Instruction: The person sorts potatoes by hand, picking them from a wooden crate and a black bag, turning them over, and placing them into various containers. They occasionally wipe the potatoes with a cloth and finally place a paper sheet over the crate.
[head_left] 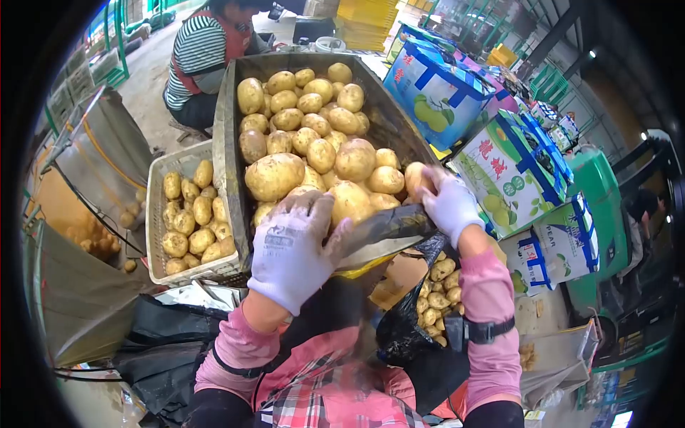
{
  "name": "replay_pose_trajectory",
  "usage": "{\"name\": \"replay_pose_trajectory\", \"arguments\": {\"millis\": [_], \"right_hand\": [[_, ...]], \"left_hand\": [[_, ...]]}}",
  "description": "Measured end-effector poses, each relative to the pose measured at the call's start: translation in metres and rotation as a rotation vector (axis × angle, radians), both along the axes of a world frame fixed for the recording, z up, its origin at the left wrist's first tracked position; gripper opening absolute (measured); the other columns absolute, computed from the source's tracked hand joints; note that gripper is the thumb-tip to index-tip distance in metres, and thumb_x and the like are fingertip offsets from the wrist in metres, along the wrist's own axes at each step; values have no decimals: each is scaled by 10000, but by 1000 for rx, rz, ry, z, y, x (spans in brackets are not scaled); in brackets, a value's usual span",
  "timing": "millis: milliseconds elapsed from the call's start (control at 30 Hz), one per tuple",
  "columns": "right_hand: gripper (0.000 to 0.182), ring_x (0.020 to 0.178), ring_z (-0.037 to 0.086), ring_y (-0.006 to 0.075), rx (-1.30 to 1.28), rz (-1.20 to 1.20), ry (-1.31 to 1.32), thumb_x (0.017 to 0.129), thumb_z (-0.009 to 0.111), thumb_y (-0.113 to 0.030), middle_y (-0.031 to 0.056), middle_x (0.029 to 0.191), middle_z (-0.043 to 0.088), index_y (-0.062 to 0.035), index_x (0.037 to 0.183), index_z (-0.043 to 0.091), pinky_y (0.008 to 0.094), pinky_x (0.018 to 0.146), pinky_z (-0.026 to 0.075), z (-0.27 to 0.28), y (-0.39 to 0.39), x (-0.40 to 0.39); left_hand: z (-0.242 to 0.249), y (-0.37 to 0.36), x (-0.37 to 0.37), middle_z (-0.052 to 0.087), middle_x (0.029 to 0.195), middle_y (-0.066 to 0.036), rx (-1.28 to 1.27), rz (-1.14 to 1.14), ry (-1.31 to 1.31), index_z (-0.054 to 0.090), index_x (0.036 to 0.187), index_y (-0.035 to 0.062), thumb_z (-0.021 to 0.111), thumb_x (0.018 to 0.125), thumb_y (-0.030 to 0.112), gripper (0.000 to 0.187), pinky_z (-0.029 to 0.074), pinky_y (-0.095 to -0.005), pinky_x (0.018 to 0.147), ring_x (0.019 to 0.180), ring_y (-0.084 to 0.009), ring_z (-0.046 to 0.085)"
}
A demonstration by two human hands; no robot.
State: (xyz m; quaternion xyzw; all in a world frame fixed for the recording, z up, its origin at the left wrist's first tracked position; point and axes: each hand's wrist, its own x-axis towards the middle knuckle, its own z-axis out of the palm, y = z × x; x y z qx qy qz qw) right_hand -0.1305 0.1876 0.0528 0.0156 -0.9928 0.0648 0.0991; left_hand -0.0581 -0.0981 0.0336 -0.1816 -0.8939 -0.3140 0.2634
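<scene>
Clasping a potato (pixel 414 181) in fingers of right hand (pixel 453 205), left hand (pixel 291 246) on heaped potatoes (pixel 354 160), thumb and fingers apart

The left hand (pixel 292 246) covers potatoes (pixel 275 177) at the near edge of the trough (pixel 396 118). The right hand (pixel 451 203), at the near right corner, is motion-blurred; its grip cannot be determined. The right forearm (pixel 486 292) obscures part of the black bag (pixel 399 324). The top edge crops the co-worker's head (pixel 232 11).
</scene>
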Motion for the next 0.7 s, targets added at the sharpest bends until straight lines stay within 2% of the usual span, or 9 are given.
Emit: {"name": "replay_pose_trajectory", "arguments": {"millis": [100,200,233,333,533,600,633,667,700], "right_hand": [[351,1014,682,363,-75,-85,-223,901,667,-347,176,1073,726,-87,1132,715,426,919,525,40,-12,3],[409,1264,571,352,106,322,100,999,537,-323,180,1338,625,-71,1312,613,419,1088,416,12,8,-37],[446,1396,445,337,154,216,-294,1030,471,-329,163,1480,512,-90,1401,541,459,1178,297,15,-1,-47],[456,1425,412,290,290,204,-248,1041,411,-344,130,1477,515,-107,1409,539,585,1190,228,-11,-6,-39],[460,1364,485,310,269,184,-410,1041,380,-369,129,1396,589,-106,1354,591,642,1184,186,5,-13,-51],[476,1302,546,301,-367,360,-144,1048,421,-393,137,1343,632,-64,1346,593,542,1185,264,-27,37,-56],[483,1229,591,262,-812,314,41,1047,490,-392,124,1303,662,-18,1331,601,409,1142,353,-11,36,-30],[464,1180,597,191,-877,176,152,1044,536,-369,91,1243,685,2,1310,616,321,1076,407,14,42,2],[437,1182,587,155,-1042,157,212,1047,545,-354,74,1231,684,-5,1297,629,311,1057,416,8,70,22]], "left_hand": [[1,1,-2,686,1139,-174,-24,4,50,684,1144,37,690,885,274,351,512,-450,915,1043,-363,661],[-1,3,-4,684,1146,-176,-41,9,50,685,1154,40,691,884,277,359,512,-452,915,1050,-363,660],[0,3,-3,682,1161,-177,-40,6,34,685,1162,43,703,877,282,373,511,-456,921,1060,-364,658],[4,-3,0,681,1174,-174,0,-44,-17,684,1164,43,715,872,273,373,515,-460,916,1068,-370,658],[0,4,-4,680,1137,-155,-15,-14,44,671,1154,45,708,873,282,369,522,-446,875,1026,-347,663],[3,5,1,686,1135,-164,0,-18,-6,673,1143,41,704,878,258,344,522,-442,890,1029,-343,667],[0,4,0,688,1133,-168,-4,-34,35,672,1143,39,702,881,258,343,521,-441,897,1039,-346,665],[-3,3,0,689,1131,-172,-10,-45,68,671,1144,36,700,884,257,342,520,-439,903,1049,-349,664],[-1,3,1,692,1131,-178,-51,-58,50,668,1146,31,696,890,255,340,517,-438,914,1059,-359,662]]}}
